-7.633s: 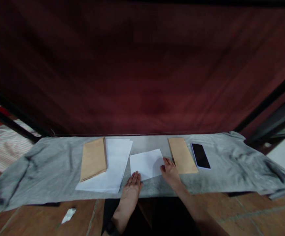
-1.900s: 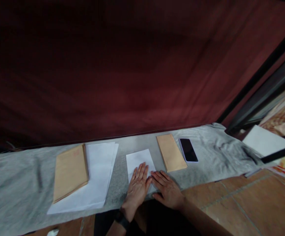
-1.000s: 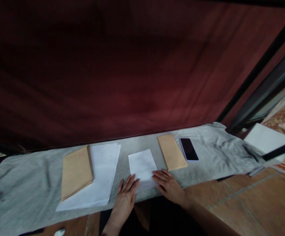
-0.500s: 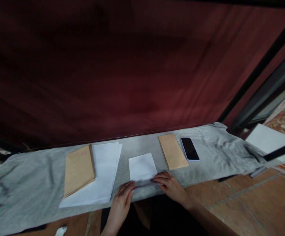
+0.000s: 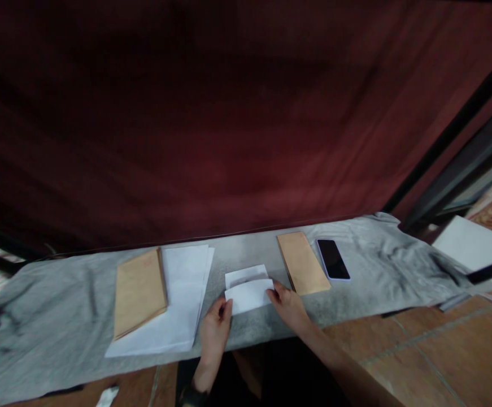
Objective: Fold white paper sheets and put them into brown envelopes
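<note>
A white sheet of paper (image 5: 248, 296) lies in front of me, its near part folded up and over toward the far edge. My left hand (image 5: 217, 321) pinches the fold's left end between thumb and fingers. At the right end, my right hand (image 5: 285, 302) grips the same flap. Behind the flap the sheet's far strip still shows. To the right of the paper rests a stack of brown envelopes (image 5: 304, 263). On the left, more brown envelopes (image 5: 139, 294) lie on top of larger white sheets (image 5: 188, 282).
A phone (image 5: 333, 259) with a pale purple edge lies right of the envelopes. Grey cloth (image 5: 76, 316) covers the long narrow surface, with a dark red panel (image 5: 237, 169) standing behind it. Tiled floor (image 5: 432, 350) shows below, with a crumpled white scrap (image 5: 108, 395) at lower left.
The paper's near edge has come up and over, covering much of the sheet that lay exposed. Both hands now hold the raised flap. The view has shifted slightly.
</note>
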A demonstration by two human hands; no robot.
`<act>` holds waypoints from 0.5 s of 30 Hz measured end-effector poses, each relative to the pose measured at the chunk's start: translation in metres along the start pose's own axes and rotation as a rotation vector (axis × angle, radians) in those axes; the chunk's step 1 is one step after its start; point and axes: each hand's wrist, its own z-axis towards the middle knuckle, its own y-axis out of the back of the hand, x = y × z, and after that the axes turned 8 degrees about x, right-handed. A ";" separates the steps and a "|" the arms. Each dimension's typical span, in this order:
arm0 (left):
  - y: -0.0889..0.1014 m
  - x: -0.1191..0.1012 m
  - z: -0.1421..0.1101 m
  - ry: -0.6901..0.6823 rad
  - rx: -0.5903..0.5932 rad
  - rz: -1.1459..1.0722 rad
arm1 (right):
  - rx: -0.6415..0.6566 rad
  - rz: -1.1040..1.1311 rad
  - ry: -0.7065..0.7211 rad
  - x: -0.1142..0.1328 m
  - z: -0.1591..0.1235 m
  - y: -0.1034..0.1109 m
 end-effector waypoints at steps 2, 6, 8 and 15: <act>0.001 -0.008 0.004 0.024 0.016 0.084 | -0.002 -0.034 -0.041 0.004 0.005 0.001; 0.004 -0.025 0.013 0.088 0.039 0.249 | 0.014 -0.100 -0.153 0.013 0.016 0.002; 0.004 -0.032 0.018 0.111 0.052 0.310 | 0.032 -0.123 -0.201 0.017 0.021 0.003; 0.005 -0.048 0.026 0.205 0.093 0.484 | -0.003 -0.189 -0.224 0.025 0.029 0.004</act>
